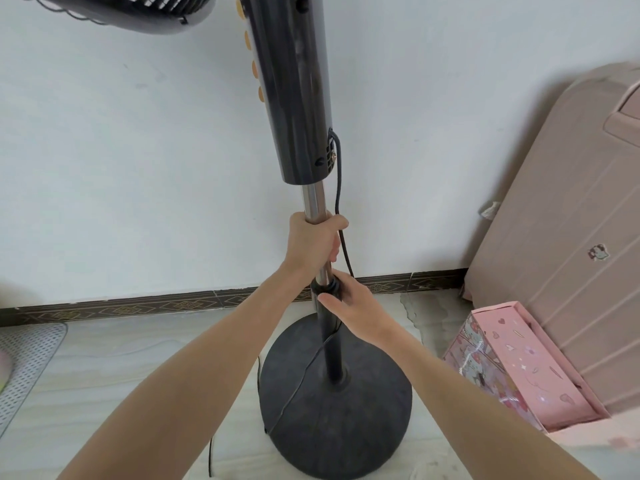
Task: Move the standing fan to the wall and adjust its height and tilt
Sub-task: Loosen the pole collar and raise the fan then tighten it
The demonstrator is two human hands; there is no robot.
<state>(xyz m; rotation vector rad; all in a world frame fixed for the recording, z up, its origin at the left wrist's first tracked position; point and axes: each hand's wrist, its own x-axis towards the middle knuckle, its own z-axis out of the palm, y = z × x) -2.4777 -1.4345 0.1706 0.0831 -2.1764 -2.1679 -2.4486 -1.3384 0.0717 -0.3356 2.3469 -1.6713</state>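
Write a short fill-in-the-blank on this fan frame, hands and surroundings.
1. The left hand grips the shiny ____ pole.
2. The right hand rests at the black plastic ____ joining pole and lower tube.
3. The round dark base stands on the ____.
4. The pink patterned box lies to the fan's ____.

Missing: metal; collar; floor; right

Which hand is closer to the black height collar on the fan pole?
Right. The right hand is at the black collar, fingers touching it. The left hand has its grip higher, around the chrome pole above the collar.

two forearms in view, bare to frame edge; no sleeves. left hand (pixel 313 242), right hand (pixel 353 301): bare, ungloved.
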